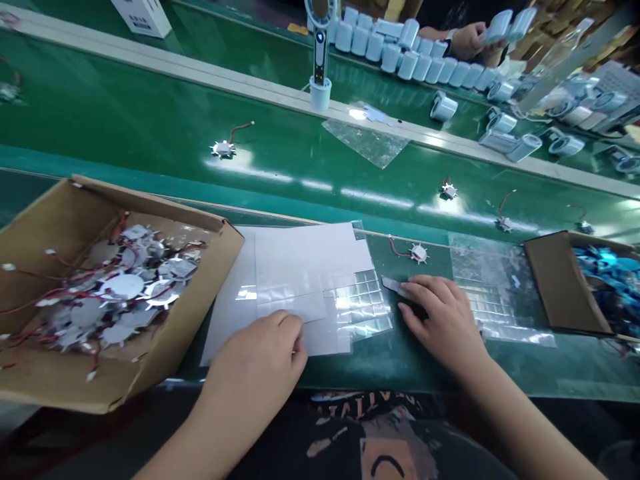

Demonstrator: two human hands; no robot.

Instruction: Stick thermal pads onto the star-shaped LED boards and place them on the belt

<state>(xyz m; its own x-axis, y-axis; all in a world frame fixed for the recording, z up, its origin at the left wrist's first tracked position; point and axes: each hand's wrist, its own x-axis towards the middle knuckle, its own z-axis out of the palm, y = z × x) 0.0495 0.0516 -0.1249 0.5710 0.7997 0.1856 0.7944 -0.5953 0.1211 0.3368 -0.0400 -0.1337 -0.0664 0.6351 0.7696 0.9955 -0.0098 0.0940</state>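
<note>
My left hand (263, 363) rests with curled fingers on a stack of white sheets (300, 273) lying on the green bench; part of the stack is a clear sheet cut into small squares (363, 303). My right hand (443, 317) lies to the right of the sheets, fingers closed on a small grey blade-like tool (395, 287) whose tip points at the gridded sheet. A small toothed round disc with a red wire (417, 253) lies just beyond my right hand.
A cardboard box (60, 387) of wired discs stands at left, a smaller box (560, 287) with blue parts at right. Clear film sheets (493, 287) lie between. Several wired discs ride the green belt (150, 127). Across it, another person's hands (467, 40) handle pale cylinders.
</note>
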